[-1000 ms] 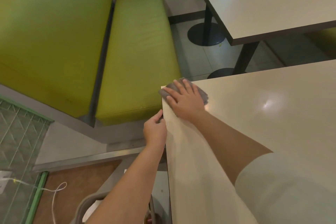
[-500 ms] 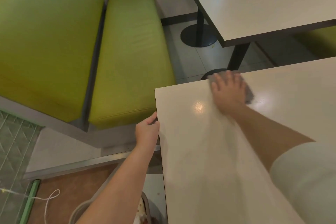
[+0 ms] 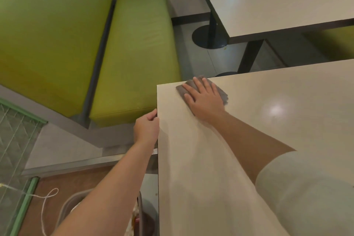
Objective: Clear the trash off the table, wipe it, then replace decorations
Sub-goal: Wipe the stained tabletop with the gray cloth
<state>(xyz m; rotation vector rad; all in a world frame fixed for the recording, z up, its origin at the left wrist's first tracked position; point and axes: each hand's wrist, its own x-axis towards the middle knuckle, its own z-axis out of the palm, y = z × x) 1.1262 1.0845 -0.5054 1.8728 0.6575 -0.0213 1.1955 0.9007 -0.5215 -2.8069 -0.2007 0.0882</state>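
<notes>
Wiping the table, far left corner.
My right hand presses the grey cloth, fingers spread; my left hand, fingers curled, holds the edge. Next, I'd sweep rightward.

- We press our right hand flat on a grey cloth near the table corner.
- Our left hand grips the table's left edge.
- A green bench stands beyond.

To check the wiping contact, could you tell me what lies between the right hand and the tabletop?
In the head view, a grey cloth lies flat under the right hand, on the table.
</notes>
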